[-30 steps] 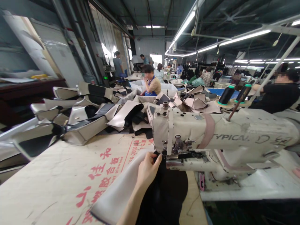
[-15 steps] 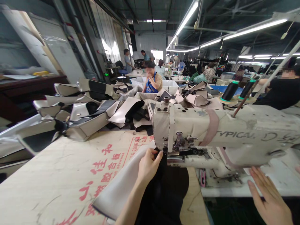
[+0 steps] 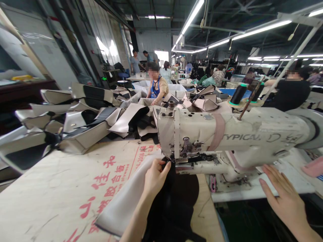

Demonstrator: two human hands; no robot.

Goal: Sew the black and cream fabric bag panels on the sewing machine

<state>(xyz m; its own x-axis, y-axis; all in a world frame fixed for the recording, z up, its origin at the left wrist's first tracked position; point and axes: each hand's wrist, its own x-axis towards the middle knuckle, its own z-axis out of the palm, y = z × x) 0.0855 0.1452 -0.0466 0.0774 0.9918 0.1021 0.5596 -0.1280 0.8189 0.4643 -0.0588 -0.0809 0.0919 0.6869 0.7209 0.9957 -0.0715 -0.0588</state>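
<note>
My left hand (image 3: 154, 179) rests on a piece of beige and black material (image 3: 131, 198), fingertips pressed against it right at the needle area of the beige sewing machine (image 3: 227, 137). The black part of the piece (image 3: 176, 201) hangs down towards me under the machine head. My right hand (image 3: 282, 198) is flat and open, fingers spread, hovering over the white machine base (image 3: 254, 190) at the lower right, holding nothing.
Stacks of sewn beige and black covers (image 3: 75, 121) crowd the back of the plywood table (image 3: 50, 188). Two black thread spools (image 3: 238, 94) stand behind the machine. Other people (image 3: 157, 85) work at stations further back and at the right (image 3: 290, 90).
My right hand has come into view from the lower right and moved up to the machine base. My left hand stays on the material at the needle.
</note>
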